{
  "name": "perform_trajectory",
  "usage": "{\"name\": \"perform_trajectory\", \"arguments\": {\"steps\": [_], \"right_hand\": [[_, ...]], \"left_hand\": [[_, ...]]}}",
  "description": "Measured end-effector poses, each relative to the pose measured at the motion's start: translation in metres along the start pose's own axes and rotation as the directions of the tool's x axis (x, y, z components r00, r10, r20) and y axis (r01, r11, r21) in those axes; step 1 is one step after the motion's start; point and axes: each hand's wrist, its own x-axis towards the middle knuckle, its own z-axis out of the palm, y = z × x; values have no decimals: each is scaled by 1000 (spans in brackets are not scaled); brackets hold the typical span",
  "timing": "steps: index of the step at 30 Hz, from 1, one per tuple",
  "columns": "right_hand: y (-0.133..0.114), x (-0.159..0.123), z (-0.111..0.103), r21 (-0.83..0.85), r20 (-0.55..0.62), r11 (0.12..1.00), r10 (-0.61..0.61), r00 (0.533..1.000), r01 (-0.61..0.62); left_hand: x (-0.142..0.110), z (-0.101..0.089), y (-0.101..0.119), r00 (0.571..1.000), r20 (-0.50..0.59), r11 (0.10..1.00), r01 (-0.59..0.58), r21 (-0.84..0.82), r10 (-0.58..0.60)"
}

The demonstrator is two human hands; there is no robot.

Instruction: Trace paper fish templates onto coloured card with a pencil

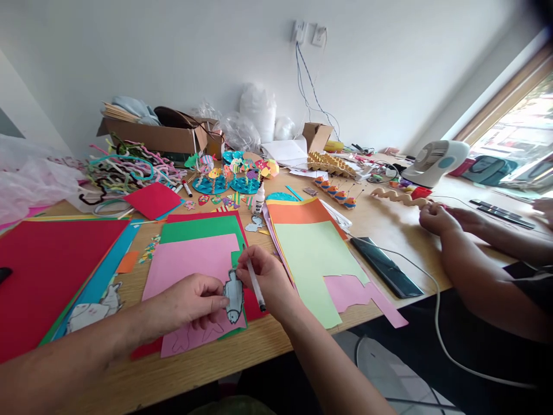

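Note:
A grey paper fish cutout (234, 297) with dark outlines is pinched by my left hand (190, 302) at its left edge. My right hand (264, 276) grips a white pen (256, 283) whose dark end points down, and its fingertips also touch the fish near the top. Beneath my hands lies a pink sheet (190, 259) with drawn outlines near its lower edge, stacked on green paper (199, 227) and red paper. To the right, a pale green sheet (311, 253) with a cut-out notch rests on other coloured sheets.
A glue bottle (258, 199) stands behind the papers. Farther back are paper fish decorations (237, 173), pipe cleaners (133, 167) and a cardboard box (151, 135). A black phone (384, 268) and a white cable lie at right. A co-worker's hands (440, 219) hold a wavy cardboard strip (400, 197).

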Motion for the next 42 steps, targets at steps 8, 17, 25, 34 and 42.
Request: {"name": "perform_trajectory", "arguments": {"steps": [8, 17, 25, 34, 42], "right_hand": [[22, 4, 5, -174, 5, 984, 41, 999, -40], [19, 2, 10, -366, -57, 930, 26, 998, -45], [14, -2, 14, -500, -56, 866, -18, 998, -12], [6, -13, -5, -477, -73, 879, -28, 997, -10], [6, -54, -11, -538, 49, 834, -114, 992, 122]], "left_hand": [[-7, -21, -22, 931, -120, 888, -282, 362, 345], [-5, -13, -35, 784, 119, 605, -556, 570, 609], [-4, -6, -47, 781, 177, 476, -525, 706, 599], [-7, -3, -49, 742, 167, 392, -515, 763, 649], [-4, -7, -59, 712, 169, 410, -564, 717, 682]]}}
